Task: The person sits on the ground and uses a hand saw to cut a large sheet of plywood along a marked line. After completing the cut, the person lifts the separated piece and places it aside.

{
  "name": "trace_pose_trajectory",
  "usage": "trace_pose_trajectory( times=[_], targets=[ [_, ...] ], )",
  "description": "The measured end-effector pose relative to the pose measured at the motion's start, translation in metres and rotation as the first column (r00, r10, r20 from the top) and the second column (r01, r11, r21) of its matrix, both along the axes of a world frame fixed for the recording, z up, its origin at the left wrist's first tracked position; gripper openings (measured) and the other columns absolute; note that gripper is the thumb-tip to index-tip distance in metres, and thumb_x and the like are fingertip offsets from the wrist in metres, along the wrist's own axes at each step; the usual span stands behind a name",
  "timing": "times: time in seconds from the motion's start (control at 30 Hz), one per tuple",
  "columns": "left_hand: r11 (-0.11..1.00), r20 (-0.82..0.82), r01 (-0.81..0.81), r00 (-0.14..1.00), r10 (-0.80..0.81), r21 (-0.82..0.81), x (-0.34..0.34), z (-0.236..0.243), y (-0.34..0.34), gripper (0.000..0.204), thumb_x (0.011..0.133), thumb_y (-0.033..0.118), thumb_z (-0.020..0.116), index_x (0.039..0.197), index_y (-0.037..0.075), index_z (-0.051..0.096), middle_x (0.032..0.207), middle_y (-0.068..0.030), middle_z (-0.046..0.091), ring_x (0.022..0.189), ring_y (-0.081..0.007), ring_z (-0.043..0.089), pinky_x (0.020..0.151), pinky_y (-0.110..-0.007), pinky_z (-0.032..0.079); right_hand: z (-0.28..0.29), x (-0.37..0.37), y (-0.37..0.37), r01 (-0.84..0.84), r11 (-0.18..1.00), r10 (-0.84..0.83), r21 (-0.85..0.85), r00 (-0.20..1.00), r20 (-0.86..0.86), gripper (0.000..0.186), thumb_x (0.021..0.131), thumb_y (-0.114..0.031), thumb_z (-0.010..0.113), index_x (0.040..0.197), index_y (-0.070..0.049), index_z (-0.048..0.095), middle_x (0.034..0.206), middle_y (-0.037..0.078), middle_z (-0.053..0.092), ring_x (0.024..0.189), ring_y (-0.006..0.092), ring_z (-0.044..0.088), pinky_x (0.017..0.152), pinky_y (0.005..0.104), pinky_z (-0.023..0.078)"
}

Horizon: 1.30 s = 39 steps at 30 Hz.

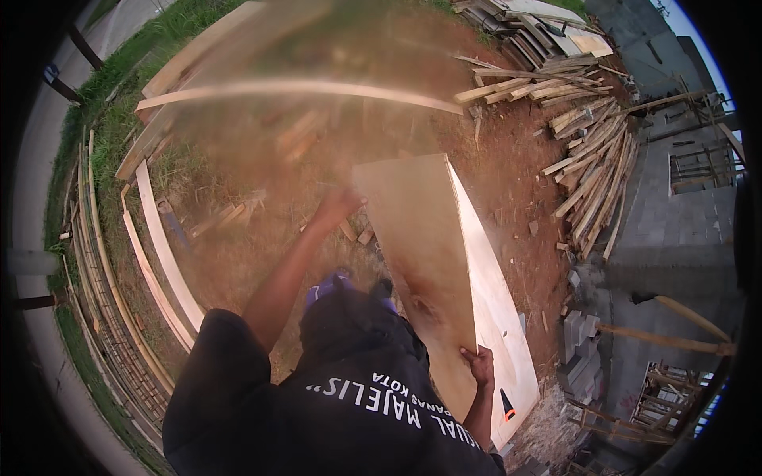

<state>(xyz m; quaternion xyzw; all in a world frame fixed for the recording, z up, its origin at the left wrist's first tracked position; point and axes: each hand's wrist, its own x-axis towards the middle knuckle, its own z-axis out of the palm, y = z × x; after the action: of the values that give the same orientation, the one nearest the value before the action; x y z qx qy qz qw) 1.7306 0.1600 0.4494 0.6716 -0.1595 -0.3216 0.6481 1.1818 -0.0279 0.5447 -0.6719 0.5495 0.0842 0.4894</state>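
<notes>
I hold a large brown plywood sheet [421,262] tilted up on its long edge in front of me. My right hand [479,366] grips its near edge, fingers curled over it. With the arm stretched out, my left hand [337,208] is at the sheet's far left corner; it is blurred and seems to hold the edge. A paler sheet [508,333] lies flat under and to the right of the held one, with a small orange and black tool [506,408] on it. My black shirt and blue shoes [333,282] show below.
Red soil lies all around. Long pale boards [163,254] and a rebar cage [103,317] run along the left. A blurred board and panel [294,87] span the top. Timber piles [591,159] sit at the upper right, with grey blocks [575,329] and a block wall [675,230] to the right.
</notes>
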Motion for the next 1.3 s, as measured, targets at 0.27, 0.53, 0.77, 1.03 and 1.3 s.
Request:
trace_pose_trajectory(
  times=[0.27, 0.53, 0.77, 1.03, 1.3],
  targets=[
    [0.977, -0.143, 0.193, 0.968, -0.206, -0.095, -0.001, 0.037, -0.014, 0.029, 0.095, 0.011, 0.074, 0.117, -0.006, 0.065, 0.102, -0.0113, 0.073, 0.088, -0.0178, 0.072, 0.08, -0.03, 0.059, 0.027, -0.014, -0.002, 0.065, 0.997, -0.062, -0.045, 0.995, 0.079, 0.028, 0.089, -0.01, 0.075, 0.114, 0.003, 0.076, 0.097, 0.007, 0.078, 0.083, 0.0112, 0.068, 0.077, 0.0299, 0.054],
    [0.975, -0.034, 0.208, 0.977, -0.211, -0.072, -0.004, 0.042, -0.035, 0.017, 0.094, 0.008, 0.073, 0.103, -0.005, 0.07, 0.09, -0.0081, 0.073, 0.081, -0.0172, 0.072, 0.078, -0.031, 0.059, 0.034, -0.026, 0.01, 0.097, 0.992, -0.093, -0.075, 0.994, 0.064, 0.029, 0.088, -0.011, 0.075, 0.113, 0.004, 0.075, 0.096, 0.006, 0.077, 0.084, 0.0115, 0.066, 0.079, 0.0308, 0.052],
    [0.955, 0.799, -0.004, 0.549, -0.246, 0.297, -0.008, 0.009, -0.02, 0.033, 0.093, 0.008, 0.072, 0.122, -0.006, 0.066, 0.104, -0.0126, 0.074, 0.094, -0.0215, 0.072, 0.085, -0.034, 0.058, 0.043, -0.027, 0.006, 0.101, 0.991, -0.098, -0.085, 0.995, 0.032, 0.031, 0.087, -0.012, 0.075, 0.113, 0.004, 0.075, 0.095, 0.007, 0.077, 0.084, 0.0125, 0.066, 0.08, 0.0309, 0.052],
    [0.834, -0.122, 0.548, 0.834, -0.538, 0.066, -0.073, 0.016, -0.034, 0.037, 0.094, 0.02, 0.075, 0.12, -0.005, 0.068, 0.103, -0.0119, 0.074, 0.094, -0.0225, 0.071, 0.086, -0.038, 0.057, 0.04, -0.024, 0.007, 0.134, 0.987, -0.129, -0.093, 0.99, 0.057, 0.026, 0.088, -0.01, 0.075, 0.111, 0.002, 0.077, 0.092, 0.002, 0.075, 0.081, 0.0098, 0.062, 0.077, 0.03, 0.05],
    [0.804, 0.424, 0.323, 0.719, -0.552, 0.499, -0.076, -0.012, -0.028, 0.027, 0.098, 0.019, 0.066, 0.105, -0.006, 0.071, 0.088, -0.012, 0.074, 0.08, -0.0251, 0.07, 0.081, -0.036, 0.056, 0.047, -0.024, 0.007, 0.172, 0.977, -0.162, -0.127, 0.983, 0.085, 0.018, 0.091, -0.007, 0.075, 0.107, 0.001, 0.079, 0.09, 0.001, 0.076, 0.08, 0.0078, 0.063, 0.077, 0.0287, 0.051]
  ],
)
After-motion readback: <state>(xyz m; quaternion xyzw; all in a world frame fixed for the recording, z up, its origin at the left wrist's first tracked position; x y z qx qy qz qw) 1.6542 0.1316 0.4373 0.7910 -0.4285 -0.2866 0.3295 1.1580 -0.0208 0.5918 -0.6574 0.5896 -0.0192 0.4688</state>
